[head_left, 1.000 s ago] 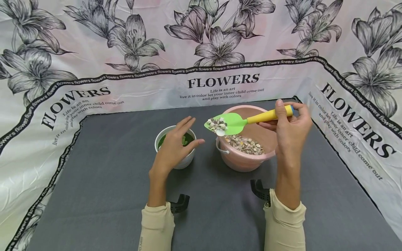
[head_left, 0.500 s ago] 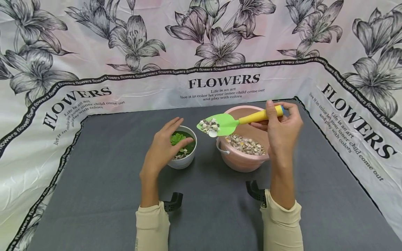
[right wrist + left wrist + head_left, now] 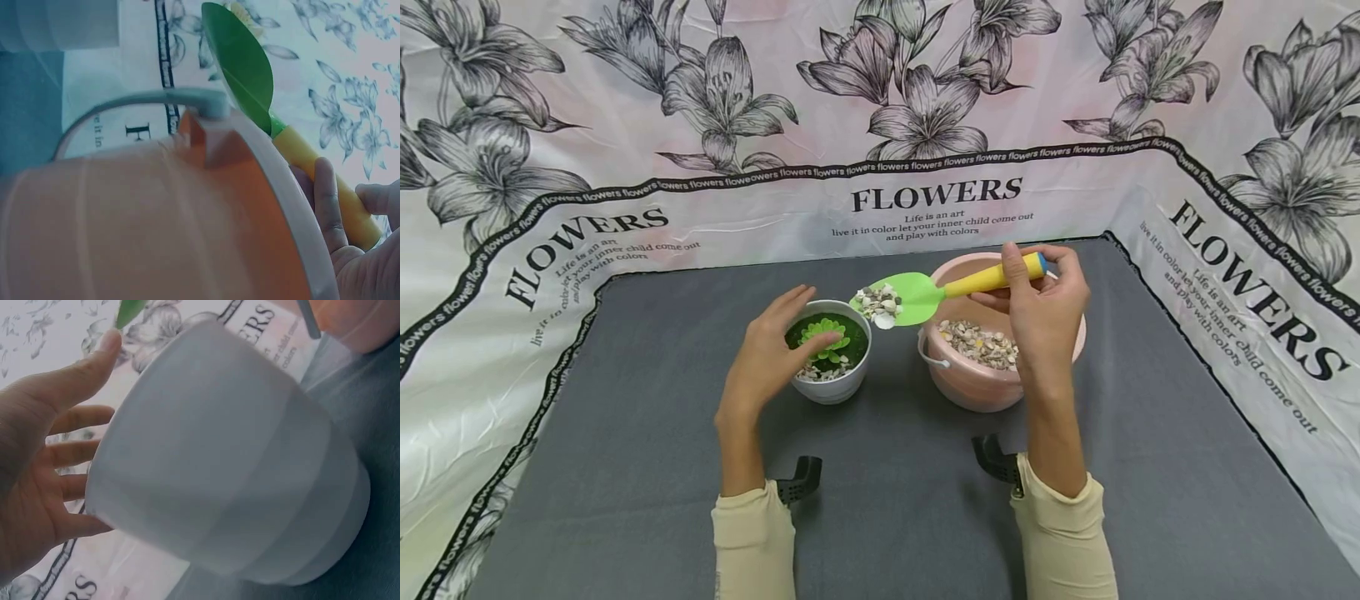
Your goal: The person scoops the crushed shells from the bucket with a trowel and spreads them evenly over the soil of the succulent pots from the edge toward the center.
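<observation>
My right hand (image 3: 1051, 325) holds a toy trowel (image 3: 919, 298) by its yellow handle; fingers and thumb also show on the handle in the right wrist view. Small pebbles and shell bits (image 3: 880, 305) lie on its green blade, whose tip reaches the right rim of a white pot (image 3: 831, 390). Inside the pot a green succulent (image 3: 826, 338) stands on green matter, with some pebbles at the front. My left hand (image 3: 766, 354) is at the pot's left side, fingers extended and thumb apart. In the left wrist view the fingers (image 3: 78, 453) are partly behind the pot; contact is unclear.
A pink bucket (image 3: 973, 393) with a white handle (image 3: 934, 361) stands right of the pot, under the right hand, holding more pebbles (image 3: 981, 343). Grey cloth (image 3: 895, 517) covers the table. Flower-printed fabric (image 3: 925, 200) rises behind and at both sides.
My right hand has moved the loaded trowel left, from over the bucket to the pot's rim. My left hand has shifted left, uncovering the pot and its succulent.
</observation>
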Available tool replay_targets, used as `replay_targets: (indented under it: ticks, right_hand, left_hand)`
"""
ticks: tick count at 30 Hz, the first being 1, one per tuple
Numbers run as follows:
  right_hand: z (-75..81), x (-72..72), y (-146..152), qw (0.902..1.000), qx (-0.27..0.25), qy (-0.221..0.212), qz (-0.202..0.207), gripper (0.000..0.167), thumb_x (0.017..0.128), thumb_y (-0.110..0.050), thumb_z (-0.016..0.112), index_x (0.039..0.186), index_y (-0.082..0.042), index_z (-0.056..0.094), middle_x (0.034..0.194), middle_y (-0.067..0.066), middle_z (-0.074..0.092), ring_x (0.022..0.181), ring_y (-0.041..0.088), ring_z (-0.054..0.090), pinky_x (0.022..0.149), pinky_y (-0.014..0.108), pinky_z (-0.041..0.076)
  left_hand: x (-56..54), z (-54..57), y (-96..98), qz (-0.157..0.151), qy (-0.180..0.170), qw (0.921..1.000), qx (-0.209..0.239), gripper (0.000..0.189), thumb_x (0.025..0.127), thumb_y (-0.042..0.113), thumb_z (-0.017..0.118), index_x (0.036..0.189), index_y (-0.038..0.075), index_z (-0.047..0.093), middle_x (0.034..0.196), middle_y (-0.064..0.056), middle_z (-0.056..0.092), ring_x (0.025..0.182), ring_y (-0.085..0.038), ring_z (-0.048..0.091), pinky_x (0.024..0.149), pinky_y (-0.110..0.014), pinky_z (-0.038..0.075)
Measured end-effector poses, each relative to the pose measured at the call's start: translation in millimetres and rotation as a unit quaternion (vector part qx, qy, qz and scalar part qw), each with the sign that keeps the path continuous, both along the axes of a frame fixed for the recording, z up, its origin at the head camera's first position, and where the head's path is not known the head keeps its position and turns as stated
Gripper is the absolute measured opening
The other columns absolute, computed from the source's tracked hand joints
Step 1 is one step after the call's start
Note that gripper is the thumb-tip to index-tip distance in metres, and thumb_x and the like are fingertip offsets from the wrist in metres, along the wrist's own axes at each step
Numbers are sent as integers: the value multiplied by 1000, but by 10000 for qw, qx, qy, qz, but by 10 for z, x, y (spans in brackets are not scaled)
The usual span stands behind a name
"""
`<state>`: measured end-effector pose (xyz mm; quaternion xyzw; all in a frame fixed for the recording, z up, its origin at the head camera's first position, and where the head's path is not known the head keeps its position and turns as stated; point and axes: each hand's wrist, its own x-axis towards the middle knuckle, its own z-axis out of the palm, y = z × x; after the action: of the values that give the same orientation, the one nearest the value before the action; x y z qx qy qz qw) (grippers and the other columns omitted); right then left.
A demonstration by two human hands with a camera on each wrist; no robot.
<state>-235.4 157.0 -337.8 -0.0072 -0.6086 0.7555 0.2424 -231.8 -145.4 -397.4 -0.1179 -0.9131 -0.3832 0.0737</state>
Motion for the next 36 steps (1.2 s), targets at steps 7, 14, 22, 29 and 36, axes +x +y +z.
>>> replay_targets:
  ticks: [7, 14, 22, 29, 36]
  right_hand:
    - [-33, -15, -160, 9997, 169, 22, 192, 31, 99, -22, 73, 113, -1, 55, 93, 12, 67, 67, 14, 79, 63, 35, 65]
    - [-104, 10, -367, 9974, 483, 20, 530, 34, 99, -20, 73, 116, 3, 53, 98, 21, 69, 70, 13, 79, 65, 36, 65]
    - [-164, 39, -583, 9943, 699, -66, 804, 34, 100, -16, 71, 117, 6, 51, 98, 18, 66, 76, 11, 79, 69, 34, 66]
    - [-206, 44, -702, 9904, 888, -470, 951, 34, 100, -19, 73, 117, 1, 51, 100, 20, 67, 77, 13, 79, 69, 34, 66]
    - [-258, 61, -812, 9840, 1372, -512, 1014, 42, 100, -24, 72, 123, 3, 50, 104, 22, 69, 76, 27, 80, 66, 30, 66]
  left_hand:
    - [-8, -80, -192, 37, -293, 9994, -191, 88, 89, 43, 83, 162, 18, 42, 169, -10, 38, 157, -36, 36, 124, -62, 35]
    - [40, -214, -437, -246, -949, 9952, 17, 112, 83, 45, 88, 169, 30, 18, 175, -7, 25, 162, -37, 24, 125, -66, 30]
    - [18, -302, -485, -630, -1630, 9839, 363, 141, 76, 39, 94, 168, 29, -12, 177, -14, 16, 161, -40, 26, 125, -63, 32]
    - [27, -315, -480, -695, -1963, 9772, 404, 137, 76, 39, 94, 170, 26, -5, 173, -22, 22, 159, -44, 28, 123, -67, 32]
    - [32, -315, -487, -901, -1869, 9763, 624, 131, 77, 30, 95, 170, 21, 2, 168, -19, 34, 152, -41, 41, 121, -64, 37]
